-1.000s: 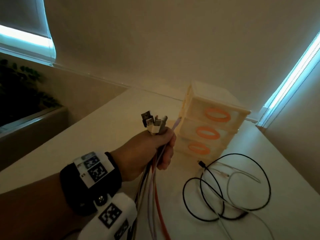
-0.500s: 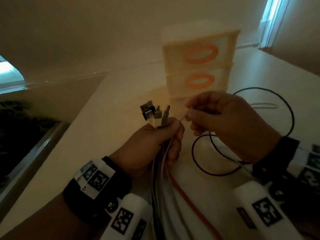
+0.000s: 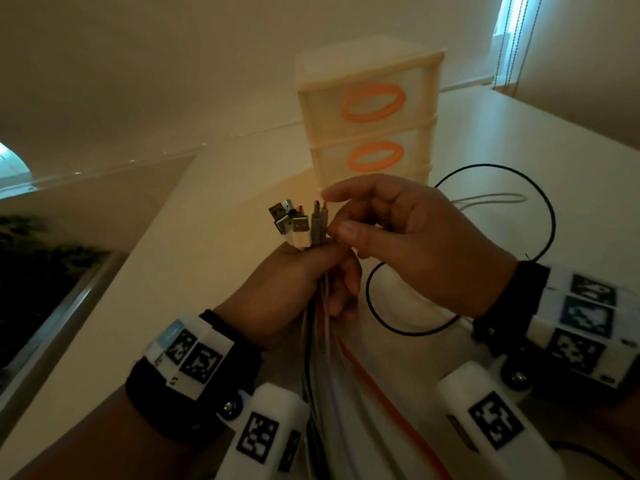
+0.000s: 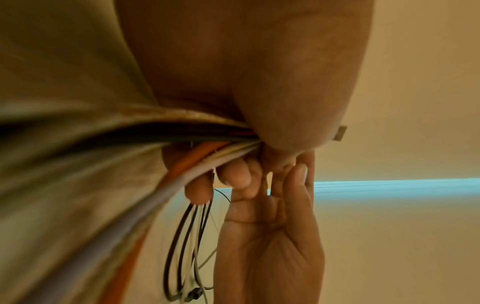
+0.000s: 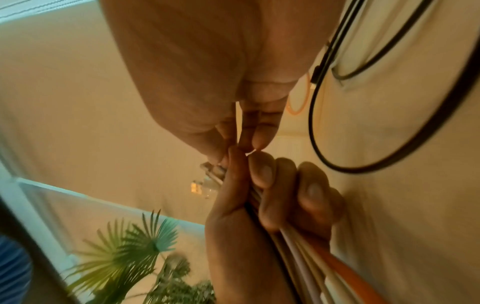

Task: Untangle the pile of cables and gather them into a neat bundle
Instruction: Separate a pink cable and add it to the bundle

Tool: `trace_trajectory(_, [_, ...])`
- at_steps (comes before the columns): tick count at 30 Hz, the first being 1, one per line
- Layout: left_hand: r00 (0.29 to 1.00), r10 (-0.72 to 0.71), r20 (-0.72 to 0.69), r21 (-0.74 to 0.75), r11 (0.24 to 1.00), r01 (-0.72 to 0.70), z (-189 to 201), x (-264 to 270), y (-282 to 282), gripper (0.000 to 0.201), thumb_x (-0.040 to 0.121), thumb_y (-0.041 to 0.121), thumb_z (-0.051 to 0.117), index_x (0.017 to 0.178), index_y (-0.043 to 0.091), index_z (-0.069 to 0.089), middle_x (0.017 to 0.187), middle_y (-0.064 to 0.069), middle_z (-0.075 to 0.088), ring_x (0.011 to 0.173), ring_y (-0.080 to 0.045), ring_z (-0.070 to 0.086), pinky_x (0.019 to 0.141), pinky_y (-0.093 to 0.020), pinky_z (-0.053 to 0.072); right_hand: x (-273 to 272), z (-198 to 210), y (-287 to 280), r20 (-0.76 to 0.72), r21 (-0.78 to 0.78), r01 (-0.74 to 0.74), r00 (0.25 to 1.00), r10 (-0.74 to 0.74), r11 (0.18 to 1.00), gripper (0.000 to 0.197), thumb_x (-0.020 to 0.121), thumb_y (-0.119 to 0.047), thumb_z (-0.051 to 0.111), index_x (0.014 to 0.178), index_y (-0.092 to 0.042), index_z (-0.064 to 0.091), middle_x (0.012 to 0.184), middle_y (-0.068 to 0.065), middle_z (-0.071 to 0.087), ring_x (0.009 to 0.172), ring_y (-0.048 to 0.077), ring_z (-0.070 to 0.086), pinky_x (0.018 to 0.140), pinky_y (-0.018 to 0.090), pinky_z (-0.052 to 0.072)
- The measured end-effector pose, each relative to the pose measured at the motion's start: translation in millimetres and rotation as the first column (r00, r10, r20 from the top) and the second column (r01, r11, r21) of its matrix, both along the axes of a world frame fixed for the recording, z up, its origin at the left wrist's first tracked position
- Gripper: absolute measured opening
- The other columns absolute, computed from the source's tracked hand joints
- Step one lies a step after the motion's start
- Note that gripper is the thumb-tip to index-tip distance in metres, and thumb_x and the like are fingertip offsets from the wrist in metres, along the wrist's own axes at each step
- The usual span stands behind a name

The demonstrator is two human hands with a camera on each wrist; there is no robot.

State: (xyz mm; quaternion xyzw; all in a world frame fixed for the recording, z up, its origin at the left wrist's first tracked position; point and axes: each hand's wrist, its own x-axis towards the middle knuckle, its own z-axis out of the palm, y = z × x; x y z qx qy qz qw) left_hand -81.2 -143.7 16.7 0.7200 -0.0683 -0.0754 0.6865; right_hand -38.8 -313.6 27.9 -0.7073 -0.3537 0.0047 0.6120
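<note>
Fingers point(image 3: 341, 289) of our left hand point(image 3: 294, 292) curl tightly around a bunch of cables point(image 3: 323, 344), fist raised above the counter point(image 3: 194, 271), with the plugs point(image 3: 299, 223) sticking up together out of the top of the fist. Below the fist the cables hang down toward us, among them a black one, pale ones and an orange cable point(image 3: 377, 382). Our right hand point(image 3: 426, 247) sits just beside the left, thumb and forefinger pinched together at the rightmost plug of the bunch, the other fingers loosely curled; from the right wrist view the fingertips point(image 5: 259, 139) meet right at the top of the left fist. Behind both hands a black cable point(image 3: 540, 202) lies in wide loops on the counter, with a white cable point(image 3: 491, 199) lying across the loops, both apart from the held bunch. Farther back stands a small cream drawer unit point(image 3: 370, 84) with orange ring handles point(image 3: 374, 102), close to the wall. Off to the left, beyond the counter's edge, we see a leafy plant point(image 5: 135, 246).
</note>
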Motion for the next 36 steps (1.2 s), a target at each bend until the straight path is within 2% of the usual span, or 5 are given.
trace_trajectory(7, [0.932, 0.303, 0.201, -0.138, 0.95, -0.28, 24.4, -0.6, 26.2, 0.059, 0.096, 0.051, 0.041, 0.066, 0.005, 0.063, 0.081, -0.014, 0.063, 0.079, -0.029, 0.058, 0.067, -0.033, 0.052, -25.6, 26.3, -1.3, 0.22, -0.428, 0.246, 0.962, -0.164, 0.87, 0.031, 0.083, -0.055, 0.06, 0.111, -0.043, 0.057, 0.096, -0.019, 0.062, 0.086, -0.002, 0.062, 0.071, 0.02, 0.054])
trace_trajectory(22, [0.92, 0.313, 0.235, 0.049, 0.942, -0.333, 38.5, -11.7, 35.2, 0.055, 0.108, 0.043, 0.034, 0.093, 0.014, 0.078, 0.095, -0.003, 0.077, 0.088, -0.023, 0.07, 0.074, -0.028, 0.054, -58.0, 54.0, 64.9, -0.824, -0.214, -0.273, 0.566, -0.024, 0.938, 0.03, 0.102, -0.036, 0.055, 0.11, -0.011, 0.068, 0.088, 0.011, 0.07, 0.078, 0.025, 0.068, 0.077, 0.039, 0.058])
trace_trajectory(25, [0.921, 0.354, 0.161, -0.104, 0.934, -0.341, 35.2, -8.6, 36.9, 0.05, 0.106, 0.042, 0.042, 0.08, 0.018, 0.078, 0.086, -0.007, 0.077, 0.093, -0.032, 0.071, 0.092, -0.048, 0.057, -51.3, 52.5, 45.2, 0.009, -0.51, -0.007, 1.0, 0.013, 0.86, 0.012, 0.103, -0.036, 0.049, 0.097, -0.035, 0.06, 0.084, -0.019, 0.066, 0.08, 0.0, 0.063, 0.071, 0.013, 0.05])
trace_trajectory(29, [0.921, 0.337, 0.198, -0.117, 0.941, -0.319, 34.5, -8.3, 33.3, 0.056, 0.108, 0.041, 0.036, 0.078, 0.025, 0.08, 0.087, -0.006, 0.077, 0.092, -0.034, 0.07, 0.091, -0.056, 0.054, -15.0, 49.1, 12.6, 0.814, -0.534, 0.502, 0.524, 0.252, 0.681, 0.024, 0.098, -0.036, 0.046, 0.087, -0.02, 0.061, 0.077, -0.007, 0.051, 0.065, 0.012, 0.046, 0.057, 0.029, 0.043])
trace_trajectory(36, [0.904, 0.364, 0.226, -0.136, 0.93, -0.341, 30.2, -7.2, 26.9, 0.048, 0.108, 0.04, 0.033, 0.112, 0.019, 0.076, 0.108, -0.015, 0.071, 0.094, -0.025, 0.069, 0.09, -0.048, 0.056, -11.6, 68.9, 31.3, 0.088, -0.625, 0.105, 0.994, -0.064, 0.773, 0.021, 0.1, -0.037, 0.055, 0.099, -0.021, 0.069, 0.089, 0.0, 0.071, 0.079, 0.013, 0.07, 0.077, 0.036, 0.062])
